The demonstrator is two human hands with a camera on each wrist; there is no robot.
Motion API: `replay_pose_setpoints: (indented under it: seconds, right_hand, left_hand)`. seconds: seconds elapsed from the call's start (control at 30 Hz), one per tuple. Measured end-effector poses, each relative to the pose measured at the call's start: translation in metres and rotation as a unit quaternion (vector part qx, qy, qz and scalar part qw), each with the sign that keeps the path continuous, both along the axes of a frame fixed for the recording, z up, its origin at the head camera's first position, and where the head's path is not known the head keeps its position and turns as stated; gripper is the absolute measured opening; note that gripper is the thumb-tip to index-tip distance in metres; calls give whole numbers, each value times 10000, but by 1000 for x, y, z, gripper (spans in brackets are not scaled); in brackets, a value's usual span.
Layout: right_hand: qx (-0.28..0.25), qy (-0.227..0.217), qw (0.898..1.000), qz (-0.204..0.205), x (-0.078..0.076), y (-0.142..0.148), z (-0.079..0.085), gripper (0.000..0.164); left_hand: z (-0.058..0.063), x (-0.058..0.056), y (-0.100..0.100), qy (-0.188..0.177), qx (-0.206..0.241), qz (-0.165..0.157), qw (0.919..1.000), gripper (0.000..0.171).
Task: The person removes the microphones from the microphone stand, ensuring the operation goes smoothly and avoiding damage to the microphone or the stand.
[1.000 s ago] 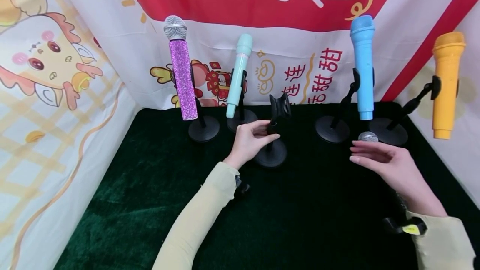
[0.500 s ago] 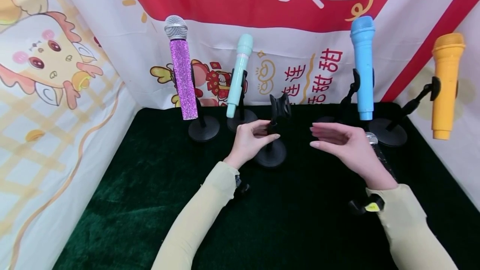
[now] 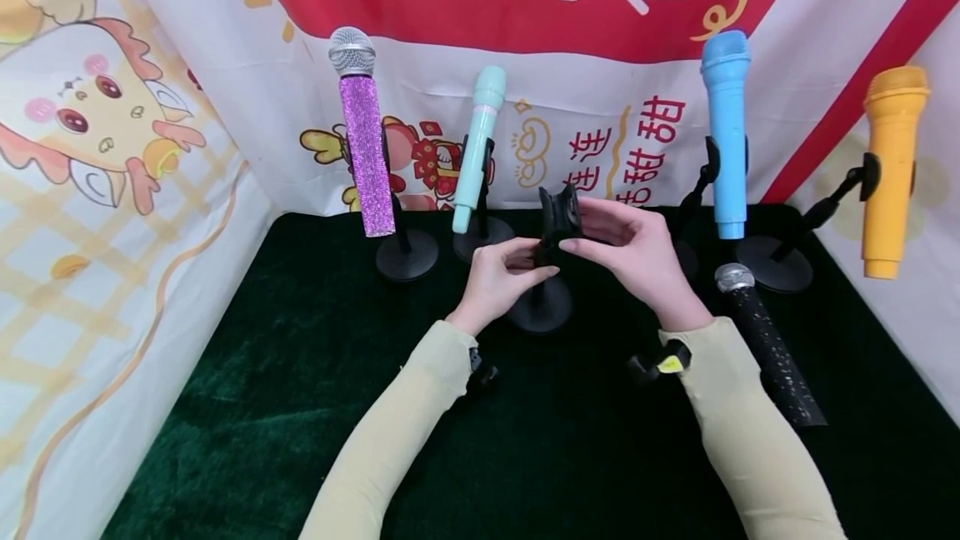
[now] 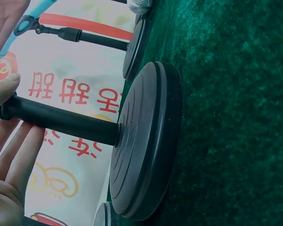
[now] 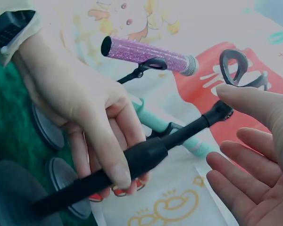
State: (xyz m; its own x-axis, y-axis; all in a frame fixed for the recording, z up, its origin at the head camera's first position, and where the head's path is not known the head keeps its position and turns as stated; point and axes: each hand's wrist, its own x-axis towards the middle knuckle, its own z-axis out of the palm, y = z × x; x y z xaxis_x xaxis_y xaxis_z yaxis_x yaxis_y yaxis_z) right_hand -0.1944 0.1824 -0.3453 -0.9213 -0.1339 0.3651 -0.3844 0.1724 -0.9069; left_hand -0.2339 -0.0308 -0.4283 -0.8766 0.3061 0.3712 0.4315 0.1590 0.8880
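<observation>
Green cloth (image 3: 247, 407) bears a black stand (image 4: 134, 141), axis upright, clip (image 3: 560, 213) topmost — left fingers (image 4: 28, 155) pinching its stem (image 4: 66, 119), right fingers (image 5: 245, 165) apart.

We find one black microphone stand (image 3: 540, 308) just right of centre in the head view, upright on the dark green cloth (image 3: 255, 423). Its round base (image 4: 144, 136) lies flat and shows concentric rings in the left wrist view. A straight post (image 4: 68, 120) rises to a thicker collar (image 5: 146, 157) and a thinner upper rod. A curved, open clip (image 3: 560, 213) tops it, at upper right in the right wrist view. We note the left hand (image 3: 498, 280) gripping the stand below the clip; the right hand (image 3: 637, 257) is at the clip, contact unclear.
</observation>
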Motion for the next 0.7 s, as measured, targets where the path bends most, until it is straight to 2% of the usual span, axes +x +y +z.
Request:
replay_pose_setpoints:
  seconds: [0.23,0.5,0.7]
  right_hand:
    - [-359,119,9991,213,-13,-14,3,51]
    - [-397,530,9976,211,-20,-24,2,45]
    - [-8,884,9959,-197,-25,-27,1,26]
  left_hand:
    - [0,-1,1,17,-41,7,10000,31]
    - [-1,-1,0,-54,-5,-14,10000,31]
    - [-2,-3,0,-45,44,-51,10000,30]
